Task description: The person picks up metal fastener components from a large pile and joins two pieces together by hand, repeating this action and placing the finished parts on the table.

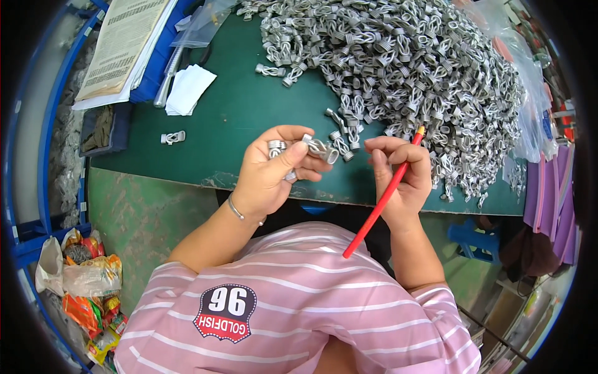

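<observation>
My left hand (274, 163) is closed around a few small silver metal fittings (321, 149), each with a ribbed collar and looped, open sides. One of them sticks out past the thumb toward the right. A red pencil (378, 212) slants through the fingers of my right hand (403, 171), its yellowish end up by the pile and its other end down near my shirt. The right thumb and forefinger are bent, with nothing visible between their tips. Just beyond my hands, several loose fittings (341, 144) lie at the edge of a large heap of the same fittings (398, 62).
A green tabletop (230, 118) carries the heap. One fitting (173, 137) lies alone at the left, near white paper slips (190, 89), a printed paper stack (118, 50) and a dark bin (104, 129). Clear plastic (529, 93) hangs at right; a blue stool (474, 240) stands below.
</observation>
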### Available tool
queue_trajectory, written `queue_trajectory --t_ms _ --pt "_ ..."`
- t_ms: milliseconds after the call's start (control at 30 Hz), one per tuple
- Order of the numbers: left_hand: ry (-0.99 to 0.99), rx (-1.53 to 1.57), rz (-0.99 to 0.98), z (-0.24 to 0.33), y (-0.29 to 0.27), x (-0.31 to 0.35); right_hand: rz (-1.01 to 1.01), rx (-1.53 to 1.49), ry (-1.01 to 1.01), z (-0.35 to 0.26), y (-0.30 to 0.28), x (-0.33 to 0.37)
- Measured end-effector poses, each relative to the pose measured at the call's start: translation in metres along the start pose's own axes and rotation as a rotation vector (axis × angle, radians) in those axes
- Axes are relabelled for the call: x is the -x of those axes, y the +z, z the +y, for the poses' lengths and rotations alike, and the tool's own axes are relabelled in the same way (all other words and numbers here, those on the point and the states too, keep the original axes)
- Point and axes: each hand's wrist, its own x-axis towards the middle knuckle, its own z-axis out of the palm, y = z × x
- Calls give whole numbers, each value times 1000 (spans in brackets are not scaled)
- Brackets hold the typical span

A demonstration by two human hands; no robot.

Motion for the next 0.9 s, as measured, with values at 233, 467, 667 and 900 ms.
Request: queue_trajectory --t_ms 233,467,667,900 --pt "-26 15 16 3 -1 0 -287 450 -216 12 6 -9" --pt "-40 40 -30 4 -6 -2 -175 -78 -204 0 22 -10" --pt "-33 -272 67 -3 8 0 -118 -28 -231 -3 19 -11" --pt "109 -266 43 -6 5 4 263 231 -662 -34 -98 -111"
